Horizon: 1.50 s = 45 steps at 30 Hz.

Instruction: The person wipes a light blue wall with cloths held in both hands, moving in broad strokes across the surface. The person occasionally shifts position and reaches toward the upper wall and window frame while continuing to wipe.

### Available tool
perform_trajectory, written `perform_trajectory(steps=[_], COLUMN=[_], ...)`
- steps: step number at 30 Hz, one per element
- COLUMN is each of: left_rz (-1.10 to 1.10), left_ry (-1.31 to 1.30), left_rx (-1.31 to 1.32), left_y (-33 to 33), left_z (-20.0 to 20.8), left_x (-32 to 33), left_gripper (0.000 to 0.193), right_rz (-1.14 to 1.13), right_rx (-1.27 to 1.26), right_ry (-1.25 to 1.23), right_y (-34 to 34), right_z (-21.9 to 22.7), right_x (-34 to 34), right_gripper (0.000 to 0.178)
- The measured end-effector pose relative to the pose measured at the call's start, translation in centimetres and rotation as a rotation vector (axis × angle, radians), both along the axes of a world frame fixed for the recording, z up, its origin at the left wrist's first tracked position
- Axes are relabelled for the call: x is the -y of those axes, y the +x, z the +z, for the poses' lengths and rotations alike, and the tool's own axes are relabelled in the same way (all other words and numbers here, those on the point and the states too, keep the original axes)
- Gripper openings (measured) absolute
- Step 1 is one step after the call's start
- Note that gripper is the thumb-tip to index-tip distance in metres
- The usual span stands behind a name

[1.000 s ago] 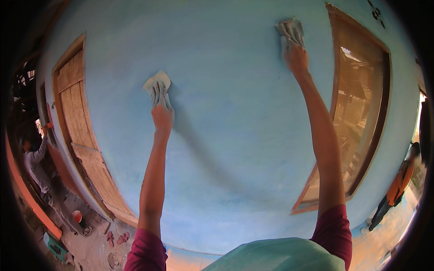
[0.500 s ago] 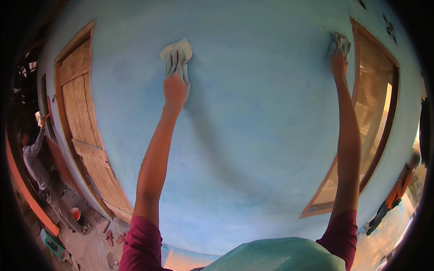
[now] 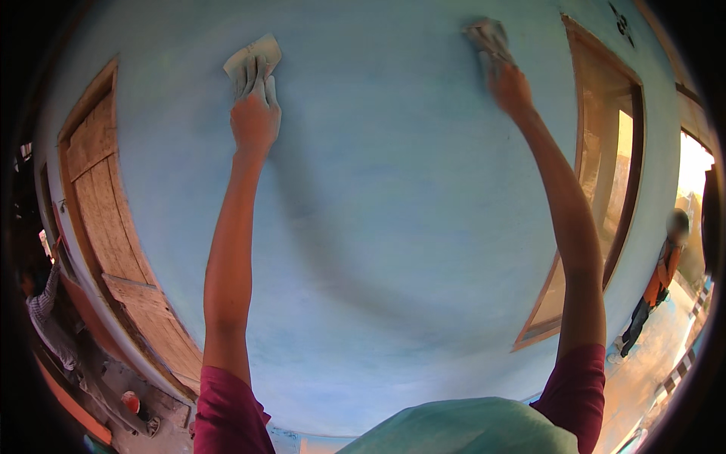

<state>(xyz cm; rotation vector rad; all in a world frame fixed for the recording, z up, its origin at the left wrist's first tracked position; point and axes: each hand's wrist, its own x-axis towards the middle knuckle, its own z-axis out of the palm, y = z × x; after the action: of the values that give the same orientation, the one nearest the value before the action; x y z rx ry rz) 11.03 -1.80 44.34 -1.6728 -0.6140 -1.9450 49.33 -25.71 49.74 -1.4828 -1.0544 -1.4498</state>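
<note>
A pale sheet (image 3: 259, 48) is being held against a blue wall (image 3: 393, 189) by the left hand (image 3: 255, 117), well to the left of the window (image 3: 599, 132) and about level with its upper part. The lower part of this sheet is being covered by outstretched fingers (image 3: 260, 72), while its top edge is being exposed beyond their tips. Just left of the window's upper corner, a darker sheet (image 3: 486, 33) is being held to the same wall by the right hand (image 3: 510, 87); because of blur, it cannot be told whether it is being pinched or only pressed.

Judging by looks, something thin and light is being handled on each side. The pale sheet is probably being stiffened by the wall behind it, whereas the darker sheet is being bent into creases, so limpness and folding over are being suggested. Some grip is perhaps being lost through the greyish coating on the fingers. Each sheet is probably being served best by flat fingers spread across its middle; by a corner alone, slipping or tearing is likely being invited.

Between the left hand and the window, a long shadow (image 3: 302, 219) is being cast.
</note>
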Motion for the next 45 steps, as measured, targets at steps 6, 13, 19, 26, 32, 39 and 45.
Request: perform_trajectory(steps=[6,13,19,26,32,39,45], left_rz=[0.032,0.065,0.092,0.002,0.042,0.057,0.031], left_ry=[0.100,-0.038,0.017,-0.080,-0.250,-0.335,-0.249], left_rx=[0.023,-0.032,-0.026,-0.048,-0.051,-0.040,-0.044], left_y=[0.5,-0.2,-0.7,0.0,0.3,-0.7,-0.2], left_z=[0.3,0.1,0.2,0.0,0.4,0.3,0.4], left_x=[-1.0,0.0,-1.0,0.7,2.2,1.8,1.0], left_gripper=[0.043,0.040,0.041,0.041,0.041,0.041,0.043], right_rz=[-0.045,0.150,0.082,-0.118,0.004,0.159,0.018], right_rx=[-0.272,0.171,0.179,-0.264,-0.010,0.212,0.041], right_ry=[0.241,-0.088,0.146,0.329,0.332,0.124,0.304], right_y=[3.3,-14.5,-3.0,15.1,6.9,1.1,17.2], right_z=[6.4,1.0,-2.3,4.9,8.8,2.2,5.8], right_x=[2.7,-9.2,-2.1,8.6,0.8,2.4,10.4], right_gripper=[0.050,0.039,0.039,0.053,0.047,0.039,0.049])
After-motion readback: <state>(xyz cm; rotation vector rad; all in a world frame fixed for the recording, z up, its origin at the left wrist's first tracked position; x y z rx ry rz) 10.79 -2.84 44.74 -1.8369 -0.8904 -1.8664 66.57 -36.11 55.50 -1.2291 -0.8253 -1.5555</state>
